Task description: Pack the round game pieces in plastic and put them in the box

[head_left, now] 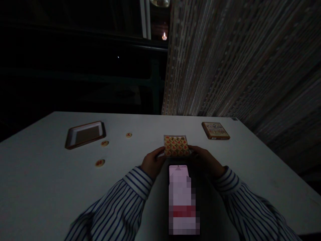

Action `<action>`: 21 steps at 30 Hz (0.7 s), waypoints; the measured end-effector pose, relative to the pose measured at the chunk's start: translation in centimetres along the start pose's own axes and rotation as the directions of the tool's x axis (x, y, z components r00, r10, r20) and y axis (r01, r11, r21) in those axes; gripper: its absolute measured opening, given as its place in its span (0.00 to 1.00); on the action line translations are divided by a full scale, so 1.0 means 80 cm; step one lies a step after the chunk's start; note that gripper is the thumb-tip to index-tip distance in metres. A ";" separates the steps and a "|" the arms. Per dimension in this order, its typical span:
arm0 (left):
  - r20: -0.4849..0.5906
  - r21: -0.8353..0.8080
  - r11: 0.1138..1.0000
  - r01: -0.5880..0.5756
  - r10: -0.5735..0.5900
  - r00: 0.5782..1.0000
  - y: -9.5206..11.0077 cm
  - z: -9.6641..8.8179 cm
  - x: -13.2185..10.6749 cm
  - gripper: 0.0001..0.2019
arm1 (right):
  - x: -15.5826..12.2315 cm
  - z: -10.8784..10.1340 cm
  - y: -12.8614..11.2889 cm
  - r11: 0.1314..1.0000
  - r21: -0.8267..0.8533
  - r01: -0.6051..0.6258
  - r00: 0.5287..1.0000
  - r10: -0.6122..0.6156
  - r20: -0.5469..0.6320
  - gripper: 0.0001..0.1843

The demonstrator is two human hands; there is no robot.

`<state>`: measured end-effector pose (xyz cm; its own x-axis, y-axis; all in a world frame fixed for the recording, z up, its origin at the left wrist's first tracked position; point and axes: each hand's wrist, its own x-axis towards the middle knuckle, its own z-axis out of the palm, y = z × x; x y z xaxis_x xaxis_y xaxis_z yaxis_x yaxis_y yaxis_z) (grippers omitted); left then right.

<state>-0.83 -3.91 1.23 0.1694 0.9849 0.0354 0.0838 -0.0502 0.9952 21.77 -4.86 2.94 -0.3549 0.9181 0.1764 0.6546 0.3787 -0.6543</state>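
Both hands meet at a block of pieces (176, 146), a tight grid of pale round discs with red marks that sits on the white table (37, 174). The left hand (152, 164) has its fingers curled against the block's left edge, and the right hand (207, 160) presses in the same way on the right edge, so the block is pinched between the two sets of fingertips. The dim light hides whether it rests on the table or is raised a little. The block lies just beyond the fingertips. Its slightly longer side runs across from one hand to the other, and both hands are equally close to it. Behind the fingers, between the wrists, a phone (182, 197) lies lengthwise with its screen lit. Well out to the left of the left fingers lie three loose discs (104, 143), scattered apart, and past them a shallow dark-rimmed tray (71, 139). Beyond and to the right of the right fingers lies a flat printed box (215, 130), apart from everything else.
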 end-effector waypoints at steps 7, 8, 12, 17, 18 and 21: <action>-0.012 -0.013 1.000 0.025 -0.025 1.000 -0.004 0.001 0.001 0.21 | -0.002 0.002 0.007 1.000 0.001 0.018 1.000 -0.018 -0.009 0.27; -0.015 -0.015 1.000 0.023 -0.023 1.000 -0.004 0.001 0.001 0.20 | -0.001 0.002 0.006 1.000 0.001 0.009 1.000 -0.009 -0.004 0.27; -0.074 0.009 0.999 0.040 -0.039 0.997 -0.005 0.000 0.000 0.19 | 0.001 0.000 0.004 0.997 -0.005 -0.075 0.997 0.075 -0.019 0.29; -0.200 0.038 0.996 0.079 -0.070 0.977 -0.005 -0.010 0.003 0.18 | 0.004 0.000 0.010 0.977 0.071 -0.201 0.973 0.207 -0.100 0.25; -0.217 0.042 0.997 0.072 -0.062 0.974 -0.004 -0.012 0.004 0.17 | 0.005 0.000 0.011 0.977 0.078 -0.201 0.969 0.210 -0.127 0.24; -0.272 0.039 0.999 0.037 -0.025 0.962 0.001 -0.022 0.006 0.14 | 0.008 -0.006 0.010 0.982 0.065 -0.180 0.958 0.189 -0.214 0.20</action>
<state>-2.47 -3.16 1.46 -0.1067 0.9937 0.0344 0.1280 -0.0206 0.9916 22.39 -3.93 2.86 -0.0734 0.9766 0.2024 0.6631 0.1993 -0.7215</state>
